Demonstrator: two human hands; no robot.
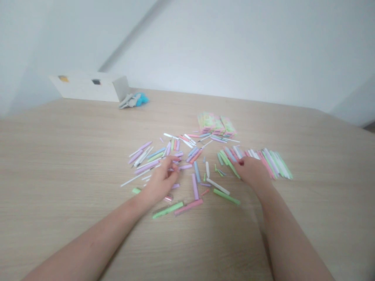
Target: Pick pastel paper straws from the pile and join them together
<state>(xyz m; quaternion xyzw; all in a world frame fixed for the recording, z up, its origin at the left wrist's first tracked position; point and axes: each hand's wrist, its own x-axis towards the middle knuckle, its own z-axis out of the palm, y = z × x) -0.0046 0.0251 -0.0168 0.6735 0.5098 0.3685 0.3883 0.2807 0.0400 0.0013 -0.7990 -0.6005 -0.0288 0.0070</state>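
Several pastel sticks in pink, purple, blue, green and white lie scattered on the wooden table. My left hand rests among them with fingers curled, pinching a pink stick at its tips. My right hand lies on the left end of a tidy row of sticks, fingers bent over them. A green stick and a pink stick lie nearest to me, between my forearms.
A small stack of bundled coloured packs sits beyond the scattered sticks. At the far left stands a white box with a grey and blue cloth-like item beside it. A white wall rises behind the table.
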